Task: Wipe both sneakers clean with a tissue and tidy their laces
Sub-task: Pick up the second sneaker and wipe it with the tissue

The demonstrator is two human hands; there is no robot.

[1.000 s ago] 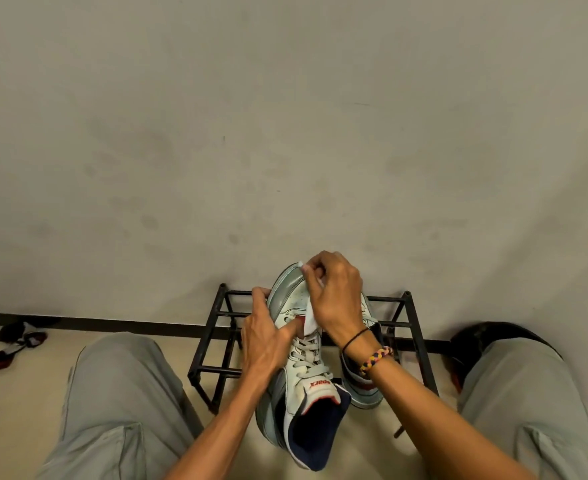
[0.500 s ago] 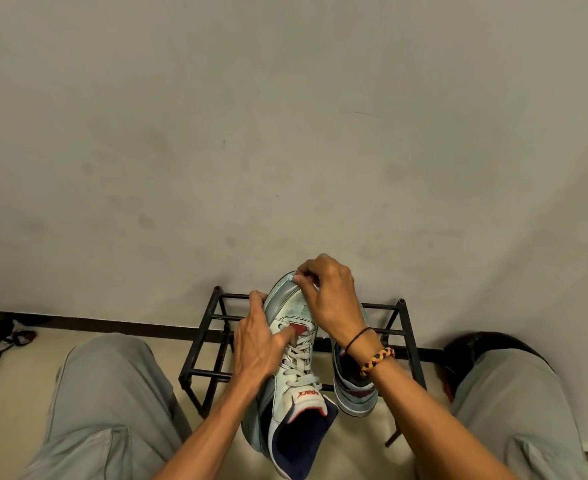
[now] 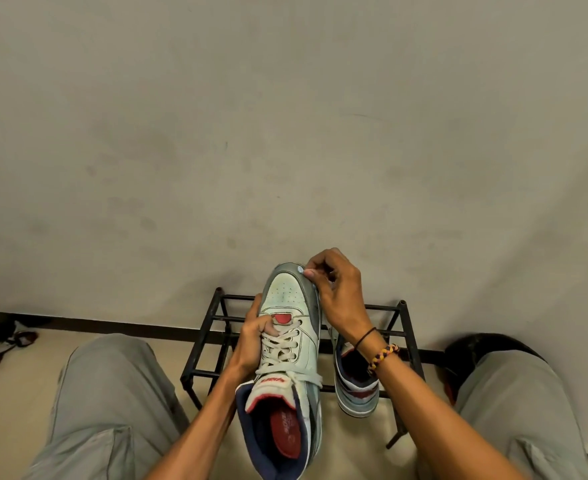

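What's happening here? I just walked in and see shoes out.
A seated person is cleaning a white-and-grey lace-up sneaker. The left hand grips its side by the laces; the right hand pinches a small white tissue against the toe. The matching second sneaker rests on the black metal shoe rack.

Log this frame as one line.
left hand: holds sneaker | right hand: pinches tissue at toe | second sneaker: on rack

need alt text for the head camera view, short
A left hand grips a white sneaker by its laces while the right hand rubs a scrap of tissue on its toe. The second sneaker rests on a black rack behind.
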